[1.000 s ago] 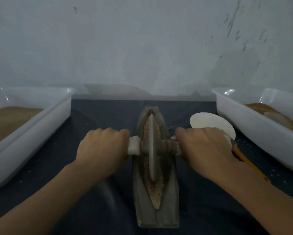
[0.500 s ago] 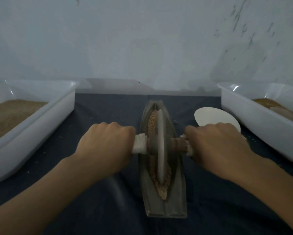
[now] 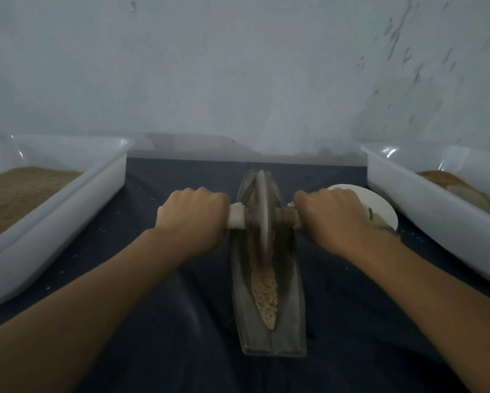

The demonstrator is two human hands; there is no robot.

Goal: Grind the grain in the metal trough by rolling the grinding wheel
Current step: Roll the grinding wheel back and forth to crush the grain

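At the left edge of the counter [image 3: 181, 350], which is covered in a dark, creased cloth, sits a white plastic tub [image 3: 68, 211] with smooth glossy walls, holding a flat bed of fine brown meal. Next comes the left hand [image 3: 192, 219], its fingers clenched round the pale, cloth-wrapped end of the axle [image 3: 236, 219]. In the middle of the counter lies the metal trough [image 3: 269, 330], a long, dull grey, boat-shaped channel running from the near edge toward the far one. The grinding wheel [image 3: 263, 211], a thin flat disc standing on its rim, is in the far part of the trough. The grain [image 3: 265, 293] in the near part looks coarse and pebbly, with whole kernels showing, so the grinding seems only partly done and more passes are likely needed. The right hand [image 3: 331, 219] grips the brown wooden end of the axle with curled fingers. Just beyond it a round white plate [image 3: 380, 205] lies flat. At the right edge stands a second white tub [image 3: 425, 205], also glossy, with brown meal in it.
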